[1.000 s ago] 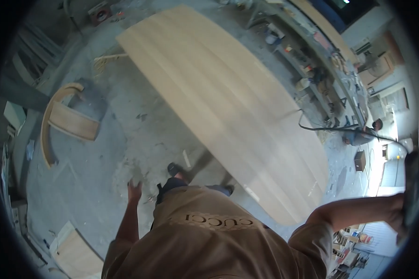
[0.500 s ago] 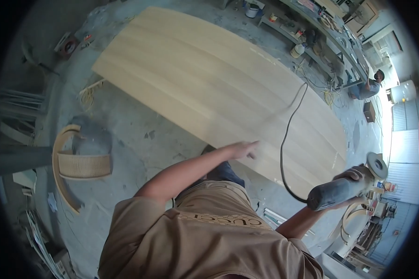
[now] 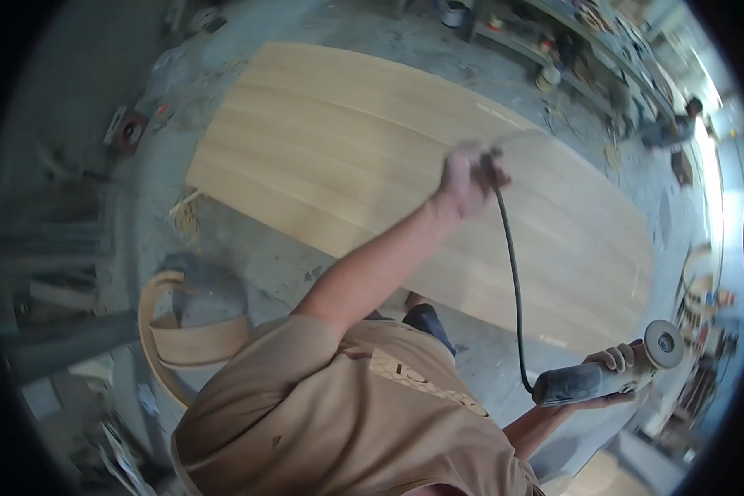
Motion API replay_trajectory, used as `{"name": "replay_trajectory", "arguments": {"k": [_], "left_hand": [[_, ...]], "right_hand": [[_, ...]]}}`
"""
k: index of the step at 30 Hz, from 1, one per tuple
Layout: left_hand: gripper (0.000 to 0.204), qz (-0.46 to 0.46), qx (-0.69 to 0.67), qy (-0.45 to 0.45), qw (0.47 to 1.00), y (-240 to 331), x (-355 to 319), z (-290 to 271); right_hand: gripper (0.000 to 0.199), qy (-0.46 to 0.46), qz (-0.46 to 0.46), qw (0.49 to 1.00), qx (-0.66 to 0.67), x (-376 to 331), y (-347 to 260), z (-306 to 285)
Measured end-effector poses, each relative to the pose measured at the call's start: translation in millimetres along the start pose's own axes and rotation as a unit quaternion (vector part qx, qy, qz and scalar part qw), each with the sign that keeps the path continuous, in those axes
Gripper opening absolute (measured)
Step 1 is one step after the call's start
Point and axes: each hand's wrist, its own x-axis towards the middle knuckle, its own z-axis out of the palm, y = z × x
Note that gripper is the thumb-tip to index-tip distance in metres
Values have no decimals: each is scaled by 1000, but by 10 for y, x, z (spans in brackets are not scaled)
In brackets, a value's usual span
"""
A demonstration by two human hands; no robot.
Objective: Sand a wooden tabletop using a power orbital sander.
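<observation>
An angle grinder (image 3: 577, 383) with a grey body and a round disc (image 3: 663, 344) is in my right hand (image 3: 617, 359), at the lower right. The fingers of that hand wrap round its front part, near the disc. From the grinder's rear end a black power cord (image 3: 512, 264) runs up to my left hand (image 3: 469, 178). My left hand is raised over a large pale wooden panel (image 3: 322, 140) and is closed round the cord, somewhat blurred by motion. The panel has long sides that bow outward and faint lengthwise bands.
Curved wooden parts (image 3: 202, 341) stand on the floor at the left. A long workbench (image 3: 512, 45) with tools and containers runs along the back right, with a bucket (image 3: 453, 14) close by. A person (image 3: 679, 128) is at the far right. Yellow cord (image 3: 187, 223) lies beside the panel's left end.
My left hand has risen from the panel's near edge, moved farther out and taken hold of the cord. The grinder sits lower in view, still in my right hand. The whole view has shifted.
</observation>
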Motion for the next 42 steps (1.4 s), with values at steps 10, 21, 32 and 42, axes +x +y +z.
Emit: {"name": "replay_trajectory", "arguments": {"k": [10, 21, 32, 42], "left_hand": [[36, -177, 21, -152, 972, 1316, 644, -503], [33, -232, 397, 87, 884, 124, -91, -967], [35, -193, 445, 90, 870, -335, 242, -797], [39, -196, 393, 48, 897, -290, 214, -547]], "right_hand": [[78, 376, -208, 802, -415, -1264, 369, 327], [96, 493, 109, 544, -670, -1841, 967, -1463], [90, 234, 323, 531, -747, -597, 1596, -2186], [92, 257, 264, 505, -780, -203, 1085, -2085]]}}
